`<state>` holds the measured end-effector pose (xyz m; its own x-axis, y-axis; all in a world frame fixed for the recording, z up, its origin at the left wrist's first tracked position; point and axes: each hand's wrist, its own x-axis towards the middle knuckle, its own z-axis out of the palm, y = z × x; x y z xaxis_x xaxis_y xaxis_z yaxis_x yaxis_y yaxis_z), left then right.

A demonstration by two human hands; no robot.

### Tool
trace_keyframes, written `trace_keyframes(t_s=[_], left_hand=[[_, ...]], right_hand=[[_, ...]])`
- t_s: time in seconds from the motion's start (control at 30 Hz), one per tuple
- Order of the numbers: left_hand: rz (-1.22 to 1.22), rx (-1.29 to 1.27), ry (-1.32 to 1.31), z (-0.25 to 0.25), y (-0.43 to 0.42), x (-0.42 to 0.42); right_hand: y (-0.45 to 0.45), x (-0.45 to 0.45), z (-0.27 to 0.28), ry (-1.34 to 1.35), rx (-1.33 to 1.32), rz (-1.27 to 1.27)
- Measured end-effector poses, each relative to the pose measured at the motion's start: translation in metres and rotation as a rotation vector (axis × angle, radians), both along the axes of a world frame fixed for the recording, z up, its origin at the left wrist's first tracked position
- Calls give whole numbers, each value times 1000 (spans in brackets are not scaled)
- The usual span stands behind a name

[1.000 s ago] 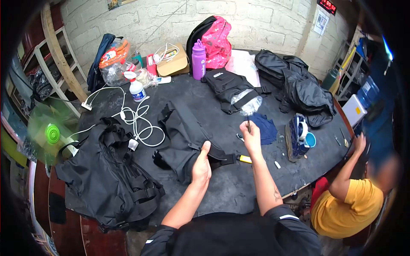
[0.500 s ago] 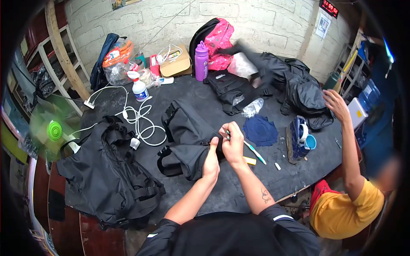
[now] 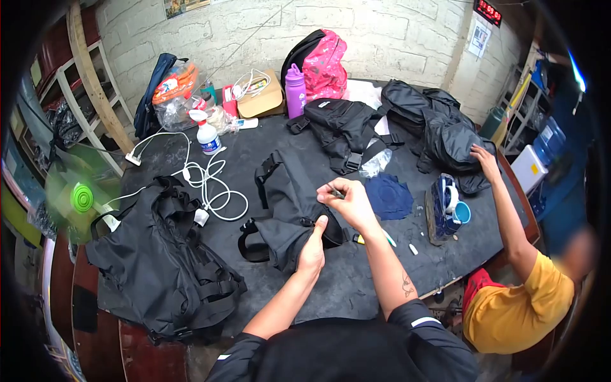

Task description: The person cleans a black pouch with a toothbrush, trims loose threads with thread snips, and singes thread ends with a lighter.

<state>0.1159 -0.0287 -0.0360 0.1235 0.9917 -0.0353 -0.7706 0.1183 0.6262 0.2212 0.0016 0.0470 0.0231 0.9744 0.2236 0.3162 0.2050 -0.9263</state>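
A black bag (image 3: 283, 197) with straps and buckles lies in front of me on the dark table. My left hand (image 3: 312, 251) grips its right edge, thumb on top of the fabric. Just above that edge, my right hand (image 3: 349, 202) is closed in a pinch around a small dark tool (image 3: 337, 193), mostly covered by the fingers; its kind cannot be made out. Partly behind my right wrist lies a yellow item (image 3: 359, 239). A second black bag (image 3: 153, 254) with straps rests at the left.
Coiled white cable (image 3: 213, 184), a spray bottle (image 3: 207, 135) and a purple bottle (image 3: 295, 92) stand or lie farther back. A dark blue cloth (image 3: 388, 196) and a caddy (image 3: 440, 210) are at right. A co-worker's hand (image 3: 485, 160) touches black bags (image 3: 445, 124).
My right hand has lifted away from the bag's edge and turned, still pinching the small tool. The co-worker's black bag, blurred in motion before, now lies still at the back; their hand has lowered.
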Motion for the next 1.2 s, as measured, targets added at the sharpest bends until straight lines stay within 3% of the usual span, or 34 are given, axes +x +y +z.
trace_keyframes(t_s=[0.07,0.13,0.2,0.3,0.33,0.4,0.47,0.53,0.57,0.67,0.8,0.87,0.93,1.0,1.03,1.07,1.13,1.2], left_hand=[[10,30,12,-8,2,0],[-101,-37,3,-11,3,-3],[-92,-33,4,-11,2,-5],[-153,-32,-12,9,-5,-18],[-153,-24,7,10,-3,-21],[-205,-16,0,0,10,-28],[-267,-37,6,-5,7,-31],[-307,-113,55,4,8,-30],[-290,-76,8,-7,10,-27],[-262,-95,78,-11,9,-27],[-228,-132,104,-11,13,-28],[-125,61,151,-5,23,-24],[-162,70,160,-6,30,-27],[-145,67,177,-2,32,-32],[-125,57,195,0,32,-37],[-119,47,185,-2,35,-51],[-199,39,220,4,44,-82],[-372,19,328,30,46,-98]], right_hand=[[1,-2,-2,-71,-4,-36],[-3,-6,2,-561,192,-118],[6,-5,-15,-492,184,-138],[35,32,-55,-327,280,-538],[34,42,-56,-191,323,-506],[19,46,-51,185,-28,-229],[3,27,-32,319,-64,-78],[-3,20,-21,130,-147,-29],[1,16,-31,76,-29,-17],[0,5,-27,-259,-60,-115],[5,-1,-49,-440,83,-195],[19,3,-68,-432,169,-386],[26,4,-79,-396,207,-427],[29,8,-86,-126,128,-381],[31,16,-81,302,-149,-319],[38,42,-95,867,-68,-110],[33,64,-69,845,83,-11],[17,46,-35,412,125,16]])
